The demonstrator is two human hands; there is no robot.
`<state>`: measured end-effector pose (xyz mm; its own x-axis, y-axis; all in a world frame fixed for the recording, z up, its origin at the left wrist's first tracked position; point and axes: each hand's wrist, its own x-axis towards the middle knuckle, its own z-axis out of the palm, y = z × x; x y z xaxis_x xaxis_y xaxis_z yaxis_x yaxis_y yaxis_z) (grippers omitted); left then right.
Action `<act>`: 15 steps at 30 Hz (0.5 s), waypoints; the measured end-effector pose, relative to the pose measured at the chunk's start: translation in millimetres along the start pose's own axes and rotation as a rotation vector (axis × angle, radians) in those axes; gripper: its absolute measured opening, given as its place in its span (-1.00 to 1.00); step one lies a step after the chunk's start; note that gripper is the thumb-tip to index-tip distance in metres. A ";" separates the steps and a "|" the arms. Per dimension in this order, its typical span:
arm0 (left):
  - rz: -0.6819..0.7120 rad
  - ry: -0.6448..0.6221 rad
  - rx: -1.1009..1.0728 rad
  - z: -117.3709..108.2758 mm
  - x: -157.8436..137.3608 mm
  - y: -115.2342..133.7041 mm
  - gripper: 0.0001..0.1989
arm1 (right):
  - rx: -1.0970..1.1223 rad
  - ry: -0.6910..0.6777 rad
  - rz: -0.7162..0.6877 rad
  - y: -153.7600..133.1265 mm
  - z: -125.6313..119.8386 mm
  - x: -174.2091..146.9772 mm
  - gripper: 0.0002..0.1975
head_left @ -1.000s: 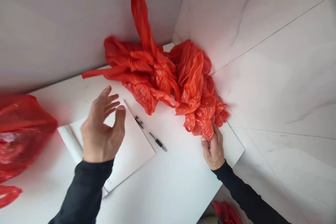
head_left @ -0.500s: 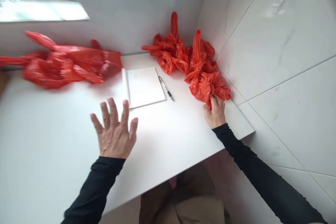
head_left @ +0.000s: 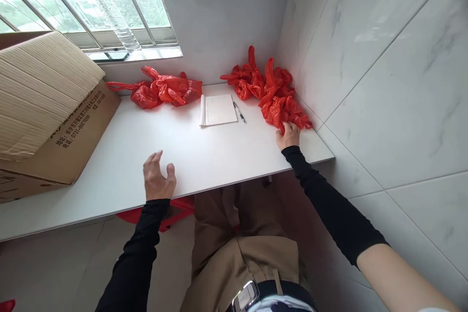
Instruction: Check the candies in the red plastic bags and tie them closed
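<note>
My right hand [head_left: 289,135] has its fingers curled on the near edge of a crumpled red plastic bag [head_left: 281,110], at the right end of the white table [head_left: 190,151]. Its fingertips are partly hidden in the folds. My left hand [head_left: 158,175] is held over the table's front edge, thumb apart from the fingers, with nothing in it. Behind the gripped bag lies another bunched red plastic bag [head_left: 246,79] with a handle sticking up. An open notepad [head_left: 221,109] and a black-and-clear pen [head_left: 239,112] rest in the middle, between the two hands and the wall.
More red plastic bags [head_left: 171,90], tied and filled, lie along the back wall. A large cardboard box [head_left: 87,131] with a raised flap stands at the left. On the sill is a clear plastic bottle [head_left: 117,22]. A red stool [head_left: 179,214] shows under the table; a tiled wall [head_left: 365,92] bounds the right.
The view has shifted, bringing the box and window into sight. My left hand has drawn back toward the table's front edge, its fingers less spread. My right hand stays at the red bag.
</note>
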<state>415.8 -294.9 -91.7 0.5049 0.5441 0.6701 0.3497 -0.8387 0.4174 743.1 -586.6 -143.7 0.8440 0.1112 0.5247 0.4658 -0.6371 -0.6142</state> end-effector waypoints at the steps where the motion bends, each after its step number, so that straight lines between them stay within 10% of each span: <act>1: -0.047 0.058 -0.001 0.8 -3.3 -7.3 -0.48 | 0.017 0.003 0.009 -0.3 -3.5 -2.8 -0.63; 15: -0.170 0.122 -0.048 -6.3 -1.8 -13.7 -0.70 | 0.455 0.273 0.353 -24.5 -43.3 -11.6 -0.65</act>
<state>405.1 -284.5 -94.8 0.3416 0.6737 0.6553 0.3826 -0.7365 0.5578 710.4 -605.3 -109.2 0.8970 -0.2830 0.3396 0.2890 -0.2058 -0.9349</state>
